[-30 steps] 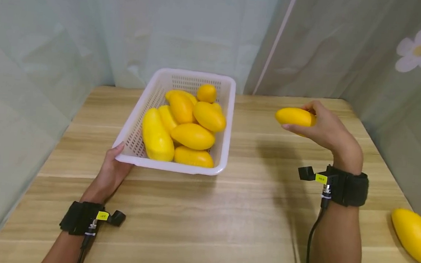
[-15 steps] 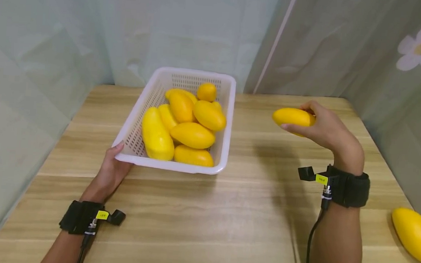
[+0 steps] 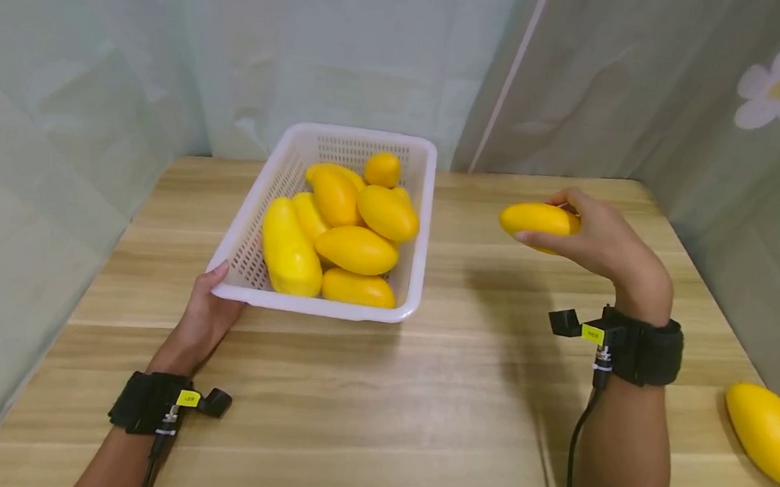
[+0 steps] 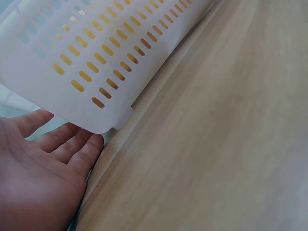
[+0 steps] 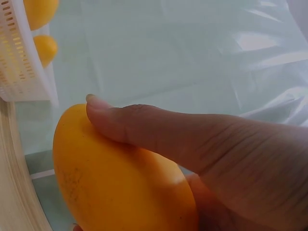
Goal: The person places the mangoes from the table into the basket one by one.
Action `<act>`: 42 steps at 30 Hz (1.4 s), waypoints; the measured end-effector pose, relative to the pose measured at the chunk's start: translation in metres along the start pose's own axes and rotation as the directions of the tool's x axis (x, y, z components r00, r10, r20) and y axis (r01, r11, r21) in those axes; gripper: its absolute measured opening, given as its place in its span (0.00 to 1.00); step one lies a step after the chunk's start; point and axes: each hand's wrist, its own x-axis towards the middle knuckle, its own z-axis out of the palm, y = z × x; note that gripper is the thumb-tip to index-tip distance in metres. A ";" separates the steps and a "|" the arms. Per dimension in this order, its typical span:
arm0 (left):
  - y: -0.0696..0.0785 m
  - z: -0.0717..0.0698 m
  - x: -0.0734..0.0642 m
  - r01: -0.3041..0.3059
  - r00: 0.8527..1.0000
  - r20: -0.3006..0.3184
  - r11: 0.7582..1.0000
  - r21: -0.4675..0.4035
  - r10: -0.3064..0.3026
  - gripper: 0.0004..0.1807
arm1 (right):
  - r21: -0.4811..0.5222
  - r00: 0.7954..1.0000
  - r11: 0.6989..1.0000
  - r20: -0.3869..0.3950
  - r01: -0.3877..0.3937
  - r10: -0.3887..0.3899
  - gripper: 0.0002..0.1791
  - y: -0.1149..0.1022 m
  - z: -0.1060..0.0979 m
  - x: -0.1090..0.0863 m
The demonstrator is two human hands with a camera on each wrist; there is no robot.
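A yellow mango (image 3: 540, 218) is held above the right part of the table by my right hand (image 3: 607, 240). In the right wrist view the thumb lies along the near side of this mango (image 5: 115, 178); the other fingers are mostly hidden behind it. My left hand (image 3: 208, 314) grips the near left corner of a white plastic basket (image 3: 425, 223), thumb at the rim. The left wrist view shows its fingers (image 4: 72, 144) against the basket's outer corner. Several yellow mangoes (image 3: 357, 250) lie piled in the basket, along with a longer, paler yellow fruit (image 3: 290, 252).
Another mango (image 3: 767, 436) lies on the wooden table (image 3: 418, 419) at the right edge of the head view. Pale curtains (image 3: 362, 53) hang behind and beside the table. A black cable (image 3: 575, 453) runs down along the right forearm.
My right hand has moved slightly left with the mango, toward the basket. The left hand and the basket have stayed in place.
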 end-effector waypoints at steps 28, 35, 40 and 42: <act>0.000 -0.001 0.000 0.008 1.000 0.002 1.000 0.007 -0.008 0.29 | -0.041 0.995 0.995 0.033 0.091 -0.090 0.36 -0.031 0.016 -0.004; 0.004 0.002 -0.001 0.007 1.000 0.013 1.000 0.009 -0.007 0.28 | -0.057 0.992 0.991 0.038 0.123 -0.121 0.33 -0.042 0.021 -0.007; 0.005 0.004 -0.001 -0.001 1.000 0.025 1.000 -0.003 0.001 0.28 | -0.064 0.988 0.986 0.031 0.152 -0.150 0.33 -0.047 0.023 -0.008; 0.006 0.004 -0.001 0.002 1.000 0.025 1.000 -0.009 -0.002 0.28 | -0.071 0.986 0.984 0.025 0.166 -0.164 0.33 -0.049 0.024 -0.009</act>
